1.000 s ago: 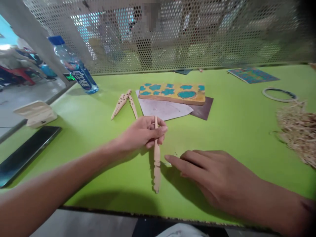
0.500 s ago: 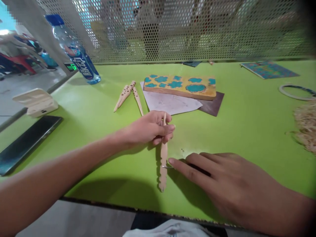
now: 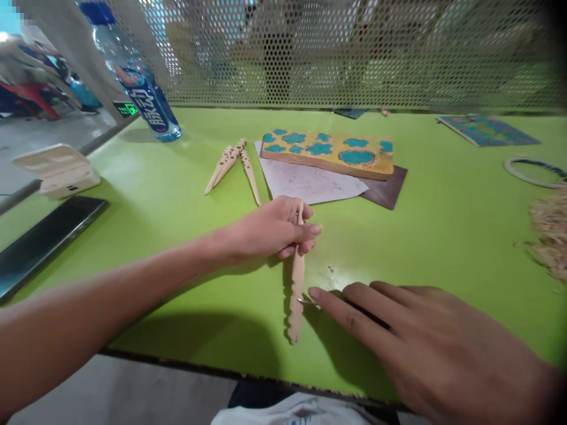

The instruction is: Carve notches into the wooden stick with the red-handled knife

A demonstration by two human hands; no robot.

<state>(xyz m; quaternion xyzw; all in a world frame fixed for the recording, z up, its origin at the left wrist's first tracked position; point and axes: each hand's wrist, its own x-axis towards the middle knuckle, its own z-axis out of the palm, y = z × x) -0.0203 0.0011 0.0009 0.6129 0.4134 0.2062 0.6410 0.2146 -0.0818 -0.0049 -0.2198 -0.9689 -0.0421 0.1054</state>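
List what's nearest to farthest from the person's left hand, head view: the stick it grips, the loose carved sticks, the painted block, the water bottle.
1. Carved wooden stick: gripped in the left hand.
2. Loose carved sticks: ahead, leftward.
3. Painted wooden block: ahead, rightward.
4. Plastic water bottle: far left, table's back.

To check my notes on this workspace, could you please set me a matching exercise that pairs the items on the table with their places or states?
Items:
1. Left hand
2. Small metal blade
3. Painted wooden block
4. Wood shavings

Places or states:
A. Heaped at the right side of the green table
B. Lying across a pale sheet and a dark sheet
C. Pinching a notched wooden stick
D. Pointing at that stick from under the right hand

Pairs: 1-C; 2-D; 3-B; 4-A
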